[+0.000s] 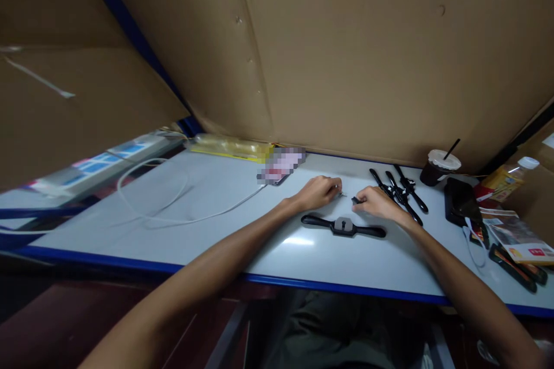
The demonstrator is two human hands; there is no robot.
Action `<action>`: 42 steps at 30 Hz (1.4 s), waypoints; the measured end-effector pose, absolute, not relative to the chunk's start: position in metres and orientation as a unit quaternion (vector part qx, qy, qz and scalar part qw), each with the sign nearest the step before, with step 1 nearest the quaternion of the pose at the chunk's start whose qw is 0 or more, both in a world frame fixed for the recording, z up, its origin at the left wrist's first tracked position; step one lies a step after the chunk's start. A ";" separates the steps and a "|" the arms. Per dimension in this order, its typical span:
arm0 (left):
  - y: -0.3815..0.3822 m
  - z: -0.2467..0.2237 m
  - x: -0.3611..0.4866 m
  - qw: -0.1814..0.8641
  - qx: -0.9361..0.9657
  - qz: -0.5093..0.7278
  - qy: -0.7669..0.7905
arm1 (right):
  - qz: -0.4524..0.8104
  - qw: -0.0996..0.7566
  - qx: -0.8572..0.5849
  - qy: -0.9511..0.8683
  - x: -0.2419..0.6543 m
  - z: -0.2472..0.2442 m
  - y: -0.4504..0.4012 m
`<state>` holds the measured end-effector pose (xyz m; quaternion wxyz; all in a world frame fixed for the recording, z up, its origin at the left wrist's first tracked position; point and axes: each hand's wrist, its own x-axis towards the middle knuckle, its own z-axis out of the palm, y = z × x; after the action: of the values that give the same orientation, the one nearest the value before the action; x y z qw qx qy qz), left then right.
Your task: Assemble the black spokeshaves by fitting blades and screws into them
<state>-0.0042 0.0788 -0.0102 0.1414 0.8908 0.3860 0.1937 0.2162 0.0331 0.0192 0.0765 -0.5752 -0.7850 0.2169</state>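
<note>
A black spokeshave (344,226) with a grey blade plate at its middle lies flat on the white table, just below both hands. Over the table above it, my left hand (322,192) has its fingers pinched together, with a small shiny metal piece (343,194) at the fingertips, too small to name. My right hand (377,203) grips a small black part (355,200) between thumb and fingers, a short gap away from the left hand. Several more black spokeshaves (400,191) lie crossed in a group beyond my right hand.
A phone (281,166) on a white cable (216,219) lies at the back, beside a yellow packet (229,147). To the right stand a lidded cup (438,168) with a straw, a bottle (513,179), a black case (459,202) and packages (517,233). Cardboard walls (367,57) enclose the table.
</note>
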 end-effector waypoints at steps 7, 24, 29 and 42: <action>0.072 -0.010 -0.012 0.195 0.877 0.187 0.396 | 0.396 0.250 -0.542 -0.698 0.231 0.022 0.030; 0.080 -0.018 -0.011 0.192 0.873 0.209 0.396 | 0.347 0.193 -0.489 -0.777 0.202 0.034 -0.005; 0.080 -0.018 -0.012 0.178 0.880 0.220 0.383 | 0.206 0.262 -0.549 -0.767 0.210 0.034 0.006; 0.071 -0.010 -0.004 0.039 0.920 0.069 0.384 | 0.025 0.120 -0.590 -0.798 0.205 0.009 0.013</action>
<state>-0.0037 0.0712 -0.0105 0.0387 0.9199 0.3841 0.0688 0.2054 0.0135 0.0091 0.1199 -0.5895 -0.7984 0.0254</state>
